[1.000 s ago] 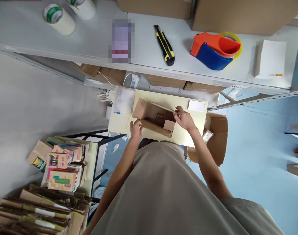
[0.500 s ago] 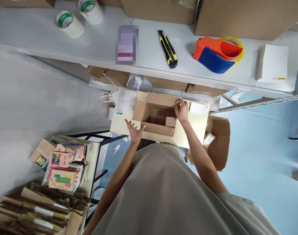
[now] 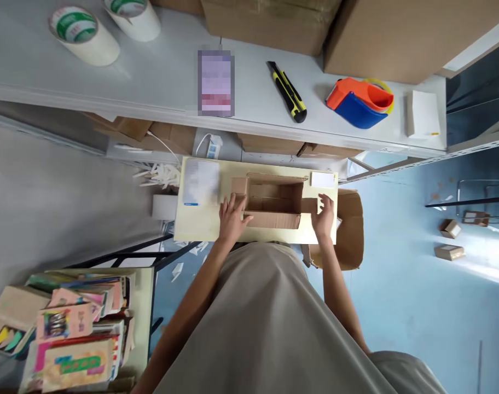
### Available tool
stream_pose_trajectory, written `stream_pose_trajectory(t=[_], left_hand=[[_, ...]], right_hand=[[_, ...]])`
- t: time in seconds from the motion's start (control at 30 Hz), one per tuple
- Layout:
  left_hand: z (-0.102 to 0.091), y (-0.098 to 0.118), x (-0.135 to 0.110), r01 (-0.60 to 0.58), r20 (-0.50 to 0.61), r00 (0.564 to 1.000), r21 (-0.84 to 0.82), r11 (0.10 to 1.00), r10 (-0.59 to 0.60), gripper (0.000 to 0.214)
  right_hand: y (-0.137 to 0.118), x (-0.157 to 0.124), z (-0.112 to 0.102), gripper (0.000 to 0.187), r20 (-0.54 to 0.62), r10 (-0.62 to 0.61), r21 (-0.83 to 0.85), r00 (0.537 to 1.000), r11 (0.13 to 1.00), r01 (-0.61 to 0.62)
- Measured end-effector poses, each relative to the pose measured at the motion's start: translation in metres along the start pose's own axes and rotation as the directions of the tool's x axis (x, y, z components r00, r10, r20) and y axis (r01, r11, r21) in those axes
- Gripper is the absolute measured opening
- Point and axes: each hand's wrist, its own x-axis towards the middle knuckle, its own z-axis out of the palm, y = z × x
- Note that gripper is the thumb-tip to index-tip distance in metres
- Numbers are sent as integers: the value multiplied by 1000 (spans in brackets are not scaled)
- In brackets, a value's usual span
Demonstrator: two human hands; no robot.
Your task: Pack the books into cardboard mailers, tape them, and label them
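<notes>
Our left grip (image 3: pixel 232 219) is spread open over the left flap (image 3: pixel 238 186) of the cardboard box (image 3: pixel 274 220); our right grip (image 3: pixel 323 218), loosely open with fingers half curled, is by the right flap (image 3: pixel 309 205), contact unclear. The box sits on the desk (image 3: pixel 198 227) between them. We judge it opened out, side flaps spread, the top not closed. Its far flap is hard to make out, our left fingers cover some cardboard, and the printed sheet (image 3: pixel 201 183) is too blurred to read.
</notes>
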Motion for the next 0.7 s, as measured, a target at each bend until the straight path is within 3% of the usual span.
stream_pose_trajectory(t=[0.1, 0.2, 0.33, 0.43, 0.5, 0.57, 0.63, 0.7], left_hand=[[5, -11, 7, -60, 25, 998, -133, 989, 64, 78], [3, -21, 11, -147, 47, 985, -257, 955, 164, 80], [-16, -55, 16, -208, -14, 974, -432, 878, 224, 70], [-38, -111, 29, -119, -105, 992, -505, 855, 77, 60], [-51, -156, 44, -2, -136, 988, -476, 879, -72, 57], [-60, -197, 60, 105, -135, 975, -419, 902, -176, 57], [-63, -225, 74, 163, -115, 968, -386, 908, -222, 59], [-60, -239, 83, 182, -84, 969, -381, 906, -230, 61]], right_hand=[[5, -4, -3, 39, 6, 211, -73, 977, 975, -210], [-12, -10, 3, 29, -45, 273, -144, 961, 950, -276], [-65, -24, 0, 29, -310, 156, -237, 938, 943, -235], [-126, -38, 17, 33, -320, 9, -221, 947, 972, -84], [-171, -47, 55, 32, -154, -63, -113, 986, 993, 46], [-212, -52, 112, 32, 100, -112, 51, 989, 993, 108], [-242, -50, 177, 30, 364, -122, 140, 924, 987, 75], [-260, -39, 236, 32, 493, 5, 51, 870, 998, -35]])
